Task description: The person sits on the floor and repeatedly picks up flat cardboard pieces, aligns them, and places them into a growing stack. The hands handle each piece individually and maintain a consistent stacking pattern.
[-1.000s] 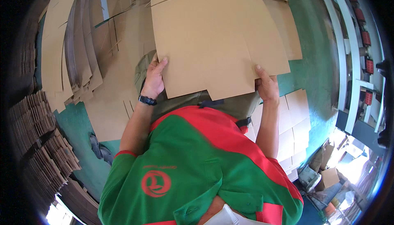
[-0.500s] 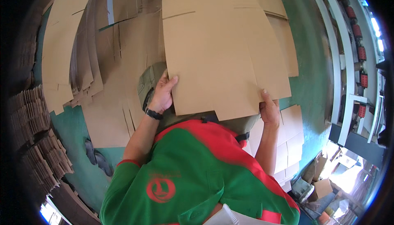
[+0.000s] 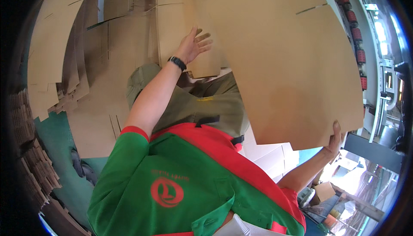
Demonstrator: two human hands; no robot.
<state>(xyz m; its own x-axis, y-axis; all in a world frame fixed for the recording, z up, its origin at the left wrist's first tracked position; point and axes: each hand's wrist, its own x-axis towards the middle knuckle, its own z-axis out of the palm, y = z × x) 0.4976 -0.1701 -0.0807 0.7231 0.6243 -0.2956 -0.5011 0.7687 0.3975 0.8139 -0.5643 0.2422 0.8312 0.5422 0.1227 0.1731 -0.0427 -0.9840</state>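
Cardboard sheet [image 3: 292, 76], broad, plain tan, with a stepped near edge, spreads up and leftward from your right hand [image 3: 335, 141], whose fingers grip that edge near its right corner, thumb on top; a dark slit cuts it well beyond those fingers. Your left hand [image 3: 194, 48] has its fingers spread wide and empty, over another tan sheet [image 3: 170, 25]; I cannot tell whether they touch it.

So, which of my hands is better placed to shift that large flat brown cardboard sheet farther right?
Probably your right hand: it grips the large flat brown cardboard sheet by its near edge, toward the right corner. Your left hand is open with its fingers spread, holding nothing.
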